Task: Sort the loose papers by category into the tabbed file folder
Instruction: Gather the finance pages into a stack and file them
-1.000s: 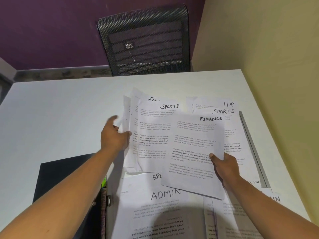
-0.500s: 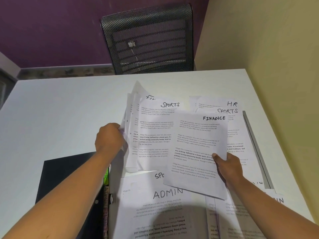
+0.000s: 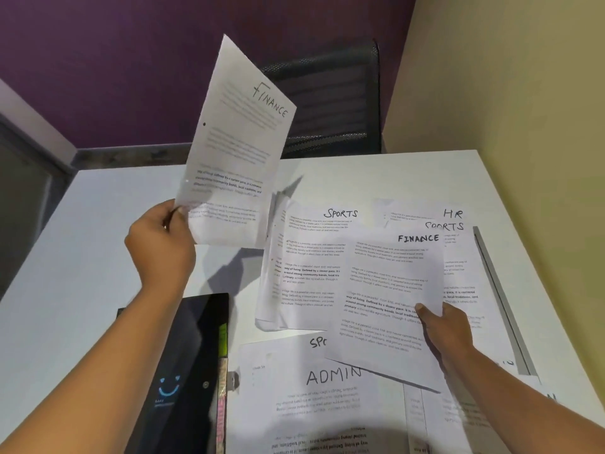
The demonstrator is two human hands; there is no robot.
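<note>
The left hand [image 3: 160,237] pinches a limp FINANCE sheet [image 3: 235,142] by its lower corner, raised and curling. The right hand [image 3: 448,326] grips a second FINANCE page [image 3: 389,290] at its edge. Just below the left hand lies the glossy black tabbed folder [image 3: 196,355]. Sorting looks barely begun, with loose papers [image 3: 327,388] spread around the right hand.

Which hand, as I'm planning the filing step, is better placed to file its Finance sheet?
Likely left. The left hand pinches the raised Finance sheet near the black folder; the right hand holds the other Finance sheet over the loose papers, farther from it.
</note>
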